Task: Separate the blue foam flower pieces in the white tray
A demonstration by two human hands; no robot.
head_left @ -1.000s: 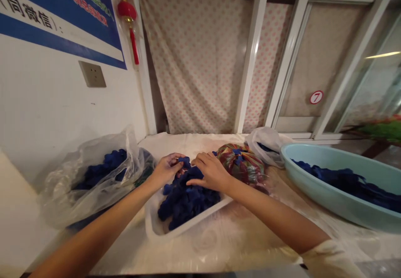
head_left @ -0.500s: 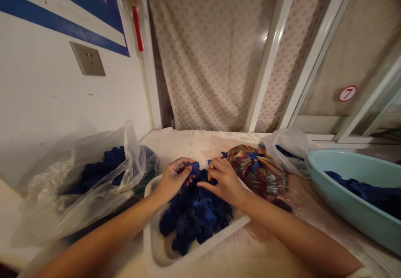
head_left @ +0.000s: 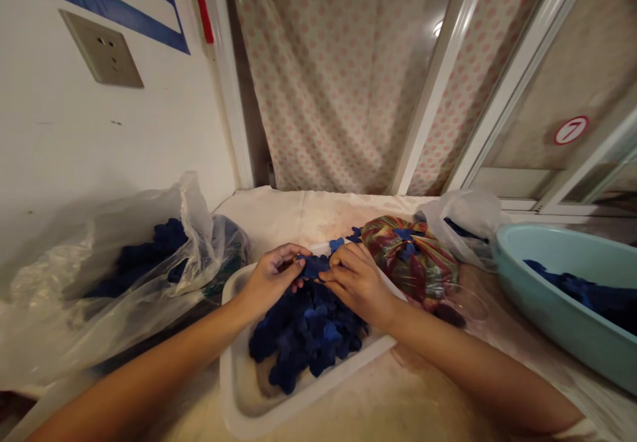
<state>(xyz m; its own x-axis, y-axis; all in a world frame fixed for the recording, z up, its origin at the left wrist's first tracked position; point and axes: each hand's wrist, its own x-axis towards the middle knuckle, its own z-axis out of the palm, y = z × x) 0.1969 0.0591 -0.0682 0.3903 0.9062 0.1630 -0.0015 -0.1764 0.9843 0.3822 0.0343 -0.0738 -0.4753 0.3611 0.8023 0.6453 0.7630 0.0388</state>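
Observation:
My left hand [head_left: 271, 277] and my right hand [head_left: 357, 284] meet above a white plastic tray [head_left: 298, 389], and both pinch a small dark blue lobed piece [head_left: 314, 266] between their fingers. The piece looks like soft felt or foam, though the material is hard to tell. Under my hands lies a heap of similar blue pieces [head_left: 306, 339]. A few loose pieces [head_left: 348, 237] rest on the far tray rim, just beyond my right hand. Part of the heap is hidden by my hands.
To the left, a clear plastic bag [head_left: 114, 276] holds more blue pieces. A bag of multicoloured striped cloth [head_left: 411, 259] and a white plastic bag [head_left: 462, 223] stand beyond the tray. At right, a pale blue basin [head_left: 547, 316] holds dark blue pieces.
My hands have drawn closer together and both now pinch the blue piece above the tray. The view has tilted and moved slightly closer, so the tray and bags sit lower in the picture.

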